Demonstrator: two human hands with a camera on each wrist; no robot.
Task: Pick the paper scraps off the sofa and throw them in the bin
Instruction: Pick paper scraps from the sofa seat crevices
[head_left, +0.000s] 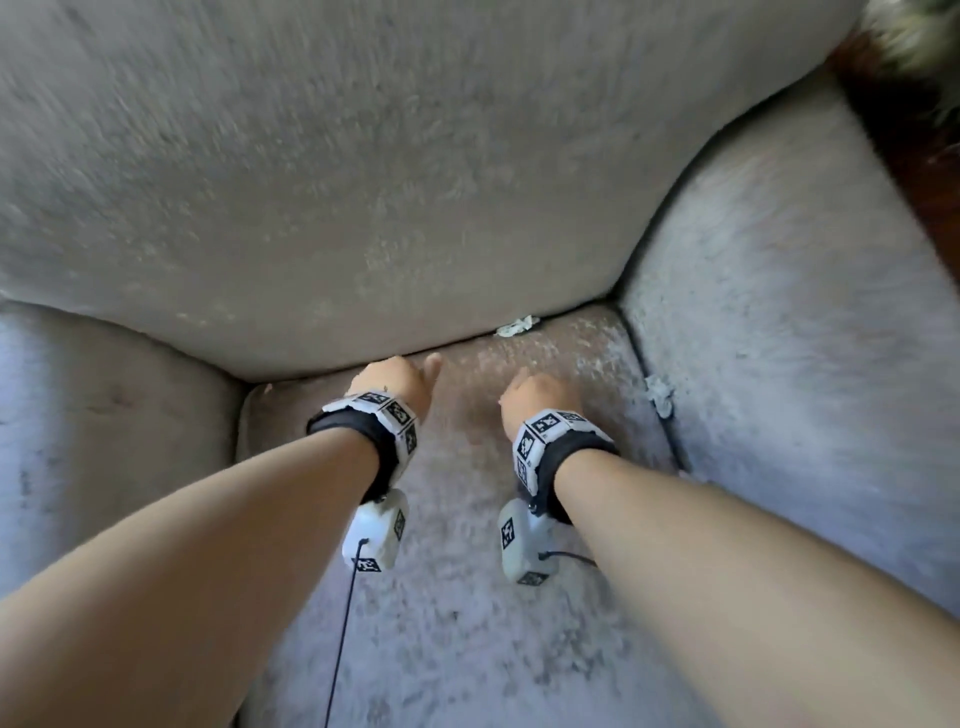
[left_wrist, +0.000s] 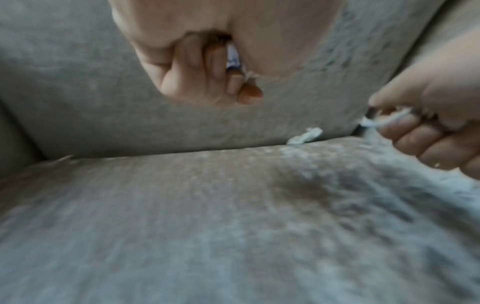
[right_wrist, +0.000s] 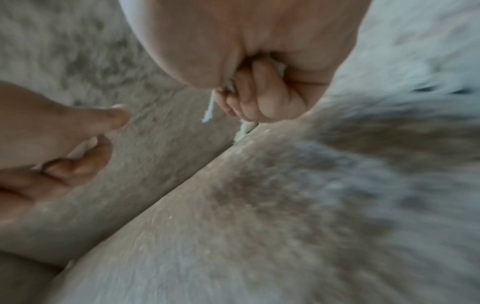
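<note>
Both forearms reach low over the seat cushion (head_left: 467, 597) of the sofa, and each fist is already loaded: the left hand (head_left: 397, 384) is curled round a wad of paper (left_wrist: 233, 59), and the right hand (head_left: 537, 400) is clenched on white scraps (right_wrist: 209, 109) that trail out below its fingers. Two pieces are not yet picked: a crumpled scrap (head_left: 516, 326) in the crease under the back cushion (head_left: 363, 182), ahead of the right hand, and another scrap (head_left: 660, 396) in the seam beside the right armrest (head_left: 805, 338). To pick the crease scrap well, I'd pinch with thumb and forefinger only, keeping the other fingers tight so nothing drops. No bin is in view.
</note>
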